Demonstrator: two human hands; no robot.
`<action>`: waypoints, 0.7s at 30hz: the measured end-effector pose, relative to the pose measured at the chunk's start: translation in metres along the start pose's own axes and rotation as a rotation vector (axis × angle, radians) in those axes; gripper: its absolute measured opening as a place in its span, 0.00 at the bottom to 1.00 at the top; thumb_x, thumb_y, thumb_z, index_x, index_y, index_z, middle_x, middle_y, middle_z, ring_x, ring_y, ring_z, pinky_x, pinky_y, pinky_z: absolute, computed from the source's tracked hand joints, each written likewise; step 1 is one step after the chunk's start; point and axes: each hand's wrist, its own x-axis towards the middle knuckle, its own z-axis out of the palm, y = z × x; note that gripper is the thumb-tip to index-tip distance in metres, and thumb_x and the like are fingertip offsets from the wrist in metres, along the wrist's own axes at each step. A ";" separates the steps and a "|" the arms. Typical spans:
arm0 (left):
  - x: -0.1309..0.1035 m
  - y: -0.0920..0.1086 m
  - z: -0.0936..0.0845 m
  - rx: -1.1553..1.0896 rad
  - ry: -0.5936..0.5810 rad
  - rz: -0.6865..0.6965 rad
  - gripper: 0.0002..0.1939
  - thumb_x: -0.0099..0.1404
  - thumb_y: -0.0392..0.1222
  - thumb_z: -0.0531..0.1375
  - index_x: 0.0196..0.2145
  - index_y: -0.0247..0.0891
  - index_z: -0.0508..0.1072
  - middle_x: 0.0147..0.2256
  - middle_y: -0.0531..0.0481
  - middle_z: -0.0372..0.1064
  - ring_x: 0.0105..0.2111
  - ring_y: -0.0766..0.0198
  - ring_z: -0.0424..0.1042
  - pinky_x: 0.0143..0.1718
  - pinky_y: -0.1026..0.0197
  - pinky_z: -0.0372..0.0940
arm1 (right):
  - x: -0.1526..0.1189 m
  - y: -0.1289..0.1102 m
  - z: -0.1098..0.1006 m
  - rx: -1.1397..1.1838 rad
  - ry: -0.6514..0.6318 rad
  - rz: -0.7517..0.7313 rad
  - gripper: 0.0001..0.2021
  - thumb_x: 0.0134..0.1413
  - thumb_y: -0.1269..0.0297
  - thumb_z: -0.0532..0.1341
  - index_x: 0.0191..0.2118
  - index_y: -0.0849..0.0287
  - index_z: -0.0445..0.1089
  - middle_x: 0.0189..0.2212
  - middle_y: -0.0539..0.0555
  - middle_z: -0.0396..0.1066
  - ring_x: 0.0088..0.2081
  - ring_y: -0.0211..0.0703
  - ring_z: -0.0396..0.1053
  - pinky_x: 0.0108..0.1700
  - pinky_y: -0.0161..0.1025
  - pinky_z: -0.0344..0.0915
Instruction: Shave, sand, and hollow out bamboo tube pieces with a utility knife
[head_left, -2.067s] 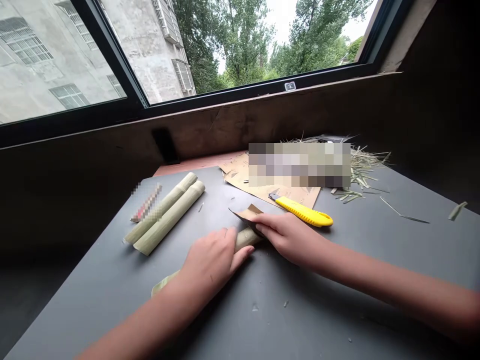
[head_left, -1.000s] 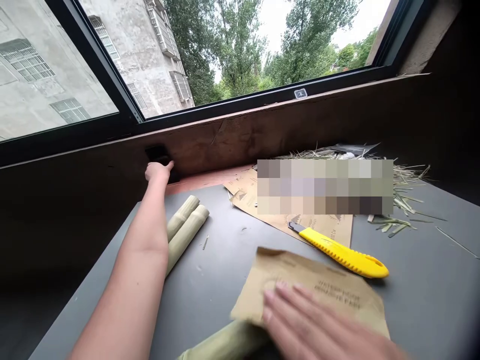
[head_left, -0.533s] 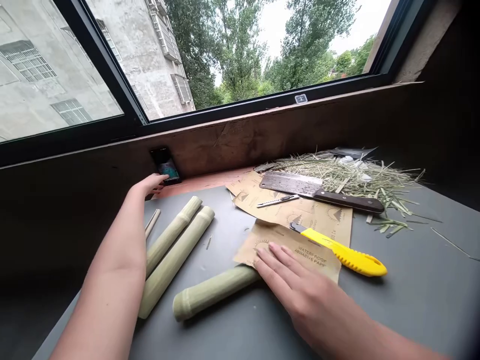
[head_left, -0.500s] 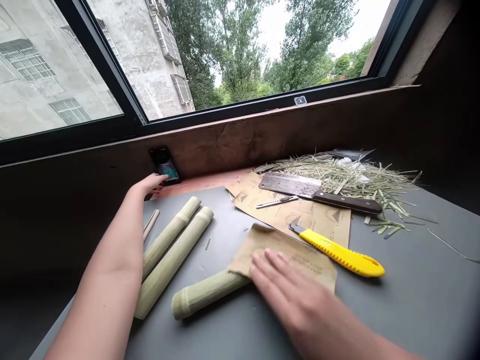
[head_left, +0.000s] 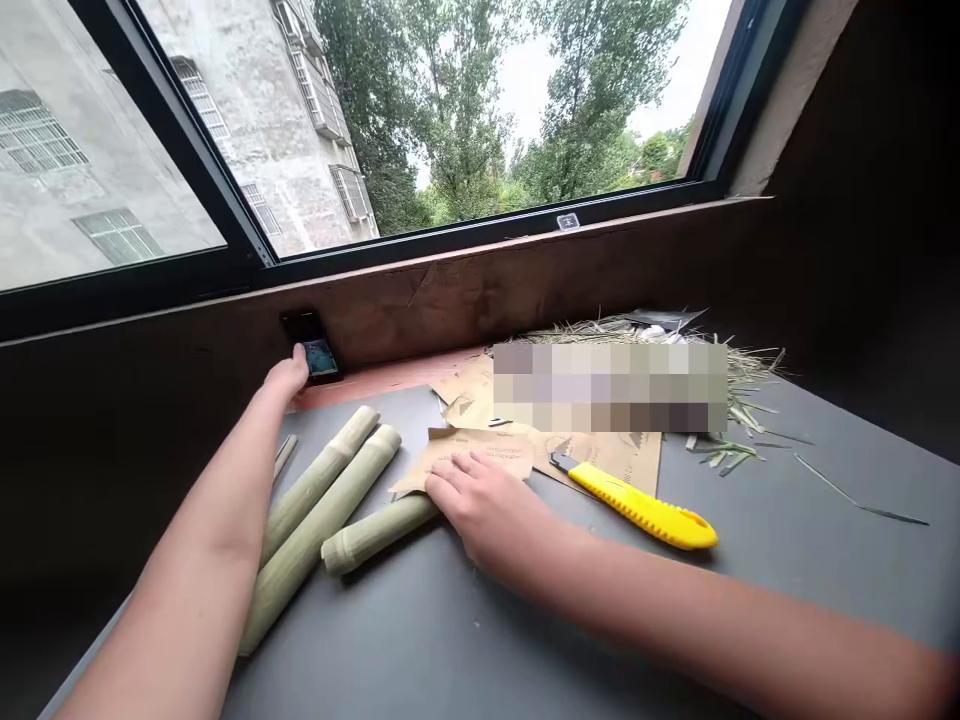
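Left of the yellow utility knife, the bamboo tube points lengthwise under our nearer right hand, fingers together on abrasive paper; clamping we cannot tell. Farther left, our left hand touches the smartphone, grip unclear.

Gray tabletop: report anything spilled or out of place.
Loose strips lie scattered beside the back-right heap, one long strip well apart, looking untidy. The yellow knife lies loose, tip near the sandpaper under the right hand, an awkward spot. Pixelation hides part of the heap.
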 end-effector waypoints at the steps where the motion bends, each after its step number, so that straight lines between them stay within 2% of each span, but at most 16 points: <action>1: 0.001 0.000 -0.001 -0.023 -0.030 -0.040 0.19 0.70 0.48 0.60 0.54 0.35 0.70 0.52 0.44 0.69 0.47 0.54 0.73 0.47 0.48 0.72 | -0.002 0.003 -0.001 0.006 -0.006 -0.008 0.17 0.57 0.79 0.54 0.50 0.69 0.71 0.50 0.65 0.75 0.51 0.56 0.71 0.57 0.51 0.68; 3: 0.003 -0.004 -0.004 -0.073 -0.086 -0.120 0.20 0.70 0.48 0.61 0.54 0.35 0.70 0.52 0.44 0.69 0.47 0.54 0.73 0.47 0.48 0.72 | -0.018 0.007 -0.004 0.030 -0.001 -0.047 0.18 0.57 0.79 0.52 0.50 0.67 0.71 0.54 0.63 0.73 0.55 0.57 0.69 0.60 0.51 0.66; 6: 0.006 -0.016 -0.011 -0.119 -0.109 -0.191 0.20 0.70 0.48 0.61 0.54 0.35 0.69 0.52 0.44 0.69 0.48 0.53 0.73 0.47 0.47 0.72 | -0.055 0.006 -0.010 0.076 0.041 -0.131 0.20 0.57 0.82 0.49 0.51 0.65 0.70 0.60 0.59 0.69 0.62 0.57 0.64 0.62 0.52 0.65; 10: 0.006 -0.031 -0.016 -0.146 -0.114 -0.233 0.19 0.70 0.48 0.60 0.54 0.35 0.70 0.52 0.45 0.69 0.48 0.53 0.72 0.48 0.48 0.71 | -0.087 0.003 -0.017 0.087 0.060 -0.177 0.21 0.57 0.83 0.48 0.51 0.65 0.70 0.61 0.58 0.69 0.62 0.56 0.65 0.63 0.52 0.65; 17: 0.015 -0.028 0.013 -0.109 -0.109 -0.146 0.20 0.70 0.48 0.60 0.55 0.35 0.69 0.53 0.44 0.69 0.48 0.54 0.72 0.48 0.47 0.71 | -0.095 -0.001 -0.016 0.063 0.137 -0.206 0.18 0.58 0.81 0.51 0.50 0.66 0.71 0.60 0.60 0.69 0.62 0.57 0.65 0.63 0.52 0.64; 21: 0.022 -0.025 0.016 -0.031 -0.059 -0.097 0.19 0.70 0.48 0.60 0.54 0.36 0.70 0.53 0.44 0.69 0.49 0.54 0.72 0.49 0.47 0.71 | -0.093 -0.003 -0.017 0.071 0.164 -0.218 0.17 0.57 0.81 0.52 0.48 0.66 0.72 0.58 0.60 0.71 0.60 0.56 0.68 0.64 0.50 0.63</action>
